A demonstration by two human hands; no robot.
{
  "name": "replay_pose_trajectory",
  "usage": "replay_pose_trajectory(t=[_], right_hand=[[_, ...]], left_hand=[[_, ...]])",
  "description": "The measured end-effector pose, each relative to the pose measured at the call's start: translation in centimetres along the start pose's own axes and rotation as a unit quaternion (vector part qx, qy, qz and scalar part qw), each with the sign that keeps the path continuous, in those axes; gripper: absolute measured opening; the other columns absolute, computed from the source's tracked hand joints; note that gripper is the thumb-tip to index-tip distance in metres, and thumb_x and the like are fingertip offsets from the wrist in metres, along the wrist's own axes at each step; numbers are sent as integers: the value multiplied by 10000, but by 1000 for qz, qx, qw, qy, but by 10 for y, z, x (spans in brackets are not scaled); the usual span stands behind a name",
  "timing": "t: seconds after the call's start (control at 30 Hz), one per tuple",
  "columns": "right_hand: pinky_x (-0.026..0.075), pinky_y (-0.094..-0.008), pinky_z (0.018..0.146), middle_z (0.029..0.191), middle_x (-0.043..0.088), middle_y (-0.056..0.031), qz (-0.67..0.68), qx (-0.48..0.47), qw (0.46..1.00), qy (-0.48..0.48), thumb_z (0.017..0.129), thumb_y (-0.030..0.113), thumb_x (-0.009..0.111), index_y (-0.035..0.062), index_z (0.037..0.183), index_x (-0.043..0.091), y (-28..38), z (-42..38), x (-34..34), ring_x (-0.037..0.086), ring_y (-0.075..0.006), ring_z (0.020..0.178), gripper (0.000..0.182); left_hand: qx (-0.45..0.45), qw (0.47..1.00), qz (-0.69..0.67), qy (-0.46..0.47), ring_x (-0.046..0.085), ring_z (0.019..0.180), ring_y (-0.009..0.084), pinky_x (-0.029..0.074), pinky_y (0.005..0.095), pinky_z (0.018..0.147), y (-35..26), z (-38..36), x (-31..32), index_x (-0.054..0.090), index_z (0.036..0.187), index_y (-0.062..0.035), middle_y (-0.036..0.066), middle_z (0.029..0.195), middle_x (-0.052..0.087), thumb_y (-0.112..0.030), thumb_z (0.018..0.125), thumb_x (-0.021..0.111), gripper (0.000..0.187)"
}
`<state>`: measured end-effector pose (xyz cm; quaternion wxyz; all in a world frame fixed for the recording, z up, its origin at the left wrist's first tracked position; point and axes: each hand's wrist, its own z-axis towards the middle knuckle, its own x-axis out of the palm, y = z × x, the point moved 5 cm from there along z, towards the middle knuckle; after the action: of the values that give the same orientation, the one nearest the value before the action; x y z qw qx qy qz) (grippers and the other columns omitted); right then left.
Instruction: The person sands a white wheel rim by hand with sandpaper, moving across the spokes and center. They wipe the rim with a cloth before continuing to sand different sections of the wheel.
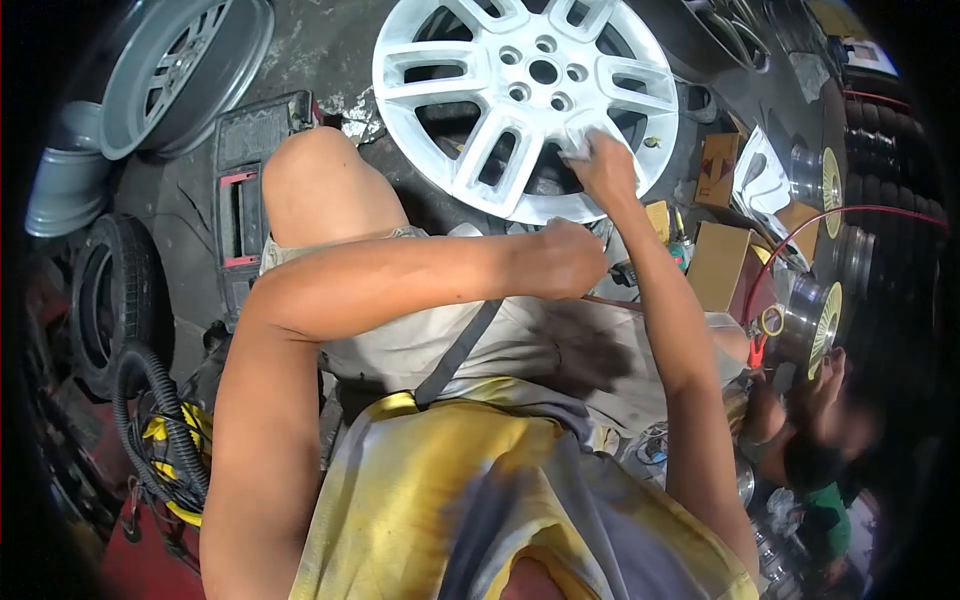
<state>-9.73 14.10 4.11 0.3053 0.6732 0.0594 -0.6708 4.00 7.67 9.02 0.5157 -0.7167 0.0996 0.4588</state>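
Note:
A white multi-spoke wheel rim [480, 170] with a ring of bolt holes lies face up in front of my knees. My right hand [608, 170] is on its lower right spoke, fingers bent and pinched over a small greyish piece [577, 150] that I cannot make out. Just below the rim's near edge, my left hand [572, 262] is curled closed. Its forearm crosses over my lap, and the fingers are mostly hidden behind the back of the hand.
A black toolbox [262, 135] lies by my left knee. Grey rims [185, 80] and a tire [115, 305] stand at left, near a corrugated hose [150, 420]. On the right are cardboard boxes [720, 265], a red hose [840, 210], gold-faced rims [825, 325] and another person [800, 440].

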Motion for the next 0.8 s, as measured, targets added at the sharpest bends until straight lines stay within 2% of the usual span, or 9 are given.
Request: replay_pose_trajectory(t=[0.13,0.3,0.33,0.4,0.5,0.53,0.6,0.67,0.8], right_hand=[[517,-511,747,857,671,-287,-19,-4,1000,21,730,227,845,-18,883,650,4,14,14,663,-457,856,349],[540,-518,797,873,694,-271,-45,132,972,190,690,172,855,-24,855,677,-27,-24,-9,679,-458,884,312],[540,-518,797,873,694,-271,-43,139,971,189,690,172,855,-24,855,677,-24,-19,-6,679,-458,884,312],[532,-503,756,810,674,-279,-58,16,989,132,671,209,872,-42,850,655,-6,18,3,673,-461,851,377],[531,-489,746,799,673,-273,-33,-26,990,137,667,227,884,-48,849,650,5,55,13,672,-457,825,403],[531,-489,746,799,673,-273,-34,-24,989,140,667,227,884,-48,849,650,0,45,12,672,-457,825,403],[554,-455,784,824,703,-239,-22,25,988,151,642,240,904,-21,834,680,-24,22,-3,702,-401,838,393],[544,-440,753,796,696,-229,-13,129,952,277,648,266,899,-14,814,682,-49,-16,-17,697,-369,793,391],[538,-419,729,752,686,-210,53,151,953,257,664,282,889,-16,809,685,-61,-26,-26,694,-344,738,389]], left_hand=[[-27,1000,-7,-10,708,805,361,565,470,645,0,-3,2,634,1041,23,204,933,691,-45,854,582,206],[-39,999,23,2,717,747,353,566,473,619,3,-13,-23,644,1011,-7,173,811,701,-72,869,591,164],[-48,998,31,1,720,729,349,566,472,612,6,-15,-23,652,995,-15,165,783,702,-78,862,604,156],[-51,998,43,2,723,712,345,567,471,605,6,-13,-22,661,980,-24,158,755,703,-85,854,616,147],[-77,994,59,48,727,709,336,566,459,597,8,-14,-6,664,940,-33,164,767,709,-105,844,625,126],[-69,996,64,-3,729,711,331,565,456,593,5,-14,-5,667,937,-35,159,768,712,-105,836,631,127],[-67,993,70,-66,732,712,326,564,454,589,8,-11,-15,670,933,-38,154,769,715,-106,828,637,129],[-50,996,64,-27,730,704,318,560,447,580,2,-16,-27,675,885,-47,147,759,713,-101,829,636,87],[-74,995,70,15,733,708,321,563,426,578,5,-27,-38,722,832,-36,164,748,712,-90,768,682,93]])
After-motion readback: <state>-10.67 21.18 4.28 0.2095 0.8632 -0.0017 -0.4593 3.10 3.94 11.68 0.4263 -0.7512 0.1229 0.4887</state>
